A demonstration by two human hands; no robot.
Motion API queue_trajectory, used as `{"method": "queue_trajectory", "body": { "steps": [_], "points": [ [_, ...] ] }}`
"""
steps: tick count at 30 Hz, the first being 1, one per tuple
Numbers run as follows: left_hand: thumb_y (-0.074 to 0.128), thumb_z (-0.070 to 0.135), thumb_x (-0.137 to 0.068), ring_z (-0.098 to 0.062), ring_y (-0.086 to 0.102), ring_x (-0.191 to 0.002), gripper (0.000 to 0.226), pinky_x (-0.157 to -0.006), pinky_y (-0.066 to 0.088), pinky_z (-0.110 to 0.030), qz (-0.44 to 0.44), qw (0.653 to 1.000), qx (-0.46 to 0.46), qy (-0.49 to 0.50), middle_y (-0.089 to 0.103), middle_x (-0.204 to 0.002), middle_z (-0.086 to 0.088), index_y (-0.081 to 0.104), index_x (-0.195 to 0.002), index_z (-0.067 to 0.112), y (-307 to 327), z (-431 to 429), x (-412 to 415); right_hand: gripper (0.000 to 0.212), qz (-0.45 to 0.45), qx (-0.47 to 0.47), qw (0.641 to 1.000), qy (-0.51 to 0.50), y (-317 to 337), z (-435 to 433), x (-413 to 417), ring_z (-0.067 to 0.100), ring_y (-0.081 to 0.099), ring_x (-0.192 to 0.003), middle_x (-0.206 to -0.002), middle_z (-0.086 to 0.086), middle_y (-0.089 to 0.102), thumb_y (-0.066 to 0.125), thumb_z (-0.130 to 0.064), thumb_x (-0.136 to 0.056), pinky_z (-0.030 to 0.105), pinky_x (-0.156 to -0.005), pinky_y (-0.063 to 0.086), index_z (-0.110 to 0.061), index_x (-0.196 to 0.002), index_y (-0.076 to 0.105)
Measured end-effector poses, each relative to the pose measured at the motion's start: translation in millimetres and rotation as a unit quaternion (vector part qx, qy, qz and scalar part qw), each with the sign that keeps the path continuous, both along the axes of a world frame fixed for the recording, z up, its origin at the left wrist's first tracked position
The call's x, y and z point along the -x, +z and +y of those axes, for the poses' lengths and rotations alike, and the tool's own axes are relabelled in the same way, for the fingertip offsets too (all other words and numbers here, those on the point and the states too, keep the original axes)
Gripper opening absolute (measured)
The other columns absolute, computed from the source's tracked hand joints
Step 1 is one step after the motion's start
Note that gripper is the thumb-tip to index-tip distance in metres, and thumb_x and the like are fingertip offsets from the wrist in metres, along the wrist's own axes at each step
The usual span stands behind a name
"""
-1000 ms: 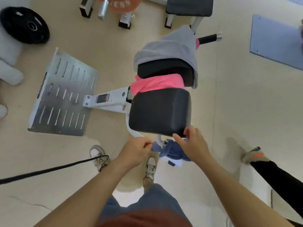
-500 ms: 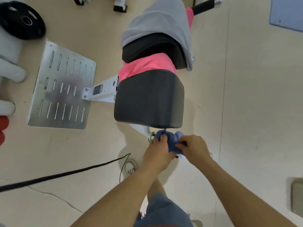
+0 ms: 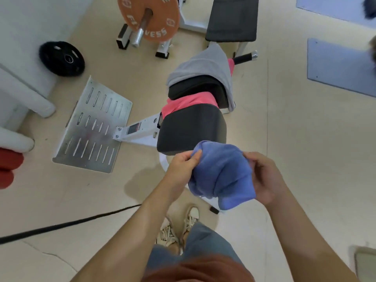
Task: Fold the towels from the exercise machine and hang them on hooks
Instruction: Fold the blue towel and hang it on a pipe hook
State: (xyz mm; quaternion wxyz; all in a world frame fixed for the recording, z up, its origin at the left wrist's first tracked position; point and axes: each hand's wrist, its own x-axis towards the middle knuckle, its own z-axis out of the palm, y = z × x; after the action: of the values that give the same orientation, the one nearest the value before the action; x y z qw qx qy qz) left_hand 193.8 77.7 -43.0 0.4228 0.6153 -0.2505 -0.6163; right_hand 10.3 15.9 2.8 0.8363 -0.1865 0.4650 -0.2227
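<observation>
A blue towel (image 3: 222,171) hangs bunched between my two hands, just in front of the exercise machine's black pad (image 3: 192,129). My left hand (image 3: 184,164) pinches its upper left corner. My right hand (image 3: 262,176) grips its right edge. A pink towel (image 3: 189,102) lies wedged between the two black pads. Over the farther pad and the handle behind it, a grey towel (image 3: 205,65) is draped. No hooks are in view.
The machine's slotted metal footplate (image 3: 91,129) lies on the floor at left. A black weight plate (image 3: 61,58) and an orange plate (image 3: 150,17) on a rack sit behind, beside a black bench (image 3: 232,19). A black cable (image 3: 67,223) crosses the floor near my feet.
Both hands have lifted the blue towel up from the low part of the machine's frame, and it now spreads wider between them. The view has tilted back up.
</observation>
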Motion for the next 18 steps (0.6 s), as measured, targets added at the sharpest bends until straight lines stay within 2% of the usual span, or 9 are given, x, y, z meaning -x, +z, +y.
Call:
{"method": "queue_trajectory", "body": {
  "steps": [2, 4, 5, 7, 9, 11, 14, 16, 18],
  "points": [
    [0.048, 0.042, -0.097, -0.014, 0.060, -0.077, 0.042, -0.076, 0.050, -0.033, -0.017, 0.999, 0.031, 0.031, 0.066, -0.077, -0.003, 0.071, -0.075, 0.013, 43.8, 6.9, -11.6, 0.016, 0.167, 0.116, 0.971, 0.128, 8.4, -0.3, -6.7, 0.016, 0.050, -0.064, -0.065, 0.004, 0.052, 0.057, -0.017, -0.087, 0.024, -0.058, 0.048, -0.009, -0.074, 0.060],
    [0.046, 0.036, -0.099, -0.012, 0.056, -0.070, 0.045, -0.082, 0.048, -0.028, -0.049, 0.996, 0.069, -0.034, 0.058, -0.068, -0.003, 0.064, -0.068, 0.008, 87.5, 13.6, -17.4, 0.011, 0.300, 0.328, 0.857, 0.262, 27.9, -0.2, -18.8, 0.014, 0.062, -0.086, -0.091, -0.002, 0.066, 0.064, -0.011, -0.086, 0.023, -0.072, 0.052, -0.014, -0.096, 0.066],
    [0.045, 0.030, -0.100, -0.010, 0.053, -0.067, 0.043, -0.081, 0.047, -0.025, -0.043, 0.992, 0.093, -0.078, 0.055, -0.066, -0.002, 0.060, -0.068, 0.005, 105.8, 16.5, -17.6, 0.033, 0.279, 0.395, 0.830, 0.279, 41.6, -2.5, -25.6, 0.012, 0.064, -0.100, -0.107, -0.004, 0.067, 0.065, -0.002, -0.083, 0.024, -0.078, 0.054, -0.018, -0.112, 0.064],
    [0.044, 0.017, -0.100, -0.008, 0.061, -0.064, 0.038, -0.070, 0.049, -0.018, -0.003, 0.986, 0.126, -0.106, 0.065, -0.066, 0.003, 0.068, -0.071, 0.011, 136.8, 20.7, -16.2, 0.062, 0.136, 0.434, 0.834, 0.314, 75.3, -5.6, -38.2, 0.008, 0.063, -0.098, -0.110, -0.005, 0.066, 0.058, 0.016, -0.075, 0.026, -0.070, 0.054, -0.021, -0.126, 0.057],
    [0.044, 0.012, -0.098, -0.014, 0.069, -0.070, 0.038, -0.066, 0.054, -0.020, 0.052, 0.986, 0.148, -0.057, 0.073, -0.076, -0.004, 0.076, -0.078, 0.015, 155.7, 22.7, -17.4, 0.059, 0.056, 0.427, 0.828, 0.358, 100.1, -10.2, -51.5, 0.016, 0.060, -0.078, -0.090, 0.009, 0.066, 0.054, 0.015, -0.070, 0.030, -0.062, 0.048, -0.016, -0.120, 0.061],
    [0.053, 0.015, -0.091, -0.014, 0.067, -0.067, 0.029, -0.063, 0.054, -0.021, 0.056, 0.984, 0.170, 0.002, 0.072, -0.074, -0.005, 0.076, -0.075, 0.014, 163.9, 22.3, -19.3, 0.044, 0.057, 0.426, 0.829, 0.358, 108.8, -16.6, -57.0, 0.026, 0.052, -0.075, -0.084, 0.026, 0.060, 0.053, 0.002, -0.066, 0.038, -0.064, 0.043, -0.013, -0.104, 0.068],
    [0.063, 0.016, -0.085, -0.009, 0.061, -0.057, 0.019, -0.054, 0.048, -0.018, 0.008, 0.984, 0.173, 0.040, 0.067, -0.064, -0.001, 0.072, -0.068, 0.015, 164.4, 25.9, -13.5, 0.021, 0.029, 0.419, 0.840, 0.343, 117.7, -35.8, -43.1, 0.013, 0.047, -0.057, -0.062, 0.006, 0.054, 0.050, -0.007, -0.063, 0.023, -0.051, 0.038, -0.006, -0.077, 0.065],
    [0.065, 0.016, -0.085, -0.016, 0.061, -0.061, 0.013, -0.058, 0.048, -0.021, -0.019, 0.986, 0.162, 0.044, 0.066, -0.069, -0.007, 0.072, -0.074, 0.018, 161.1, 29.0, -0.4, 0.018, -0.095, 0.343, 0.877, 0.323, 125.0, -53.4, -24.1, 0.008, 0.036, -0.046, -0.054, -0.001, 0.043, 0.054, -0.007, -0.059, 0.016, -0.040, 0.030, -0.002, -0.076, 0.052],
    [0.068, 0.024, -0.083, -0.026, 0.052, -0.069, 0.006, -0.062, 0.040, -0.028, -0.088, 0.983, 0.147, 0.065, 0.059, -0.079, -0.018, 0.071, -0.080, 0.019, 162.1, 26.0, 26.2, 0.032, -0.217, 0.233, 0.896, 0.309, 128.6, -70.1, -1.3, 0.008, 0.032, -0.045, -0.058, 0.001, 0.037, 0.065, -0.010, -0.055, 0.014, -0.037, 0.029, -0.005, -0.081, 0.048]
  ]
}}
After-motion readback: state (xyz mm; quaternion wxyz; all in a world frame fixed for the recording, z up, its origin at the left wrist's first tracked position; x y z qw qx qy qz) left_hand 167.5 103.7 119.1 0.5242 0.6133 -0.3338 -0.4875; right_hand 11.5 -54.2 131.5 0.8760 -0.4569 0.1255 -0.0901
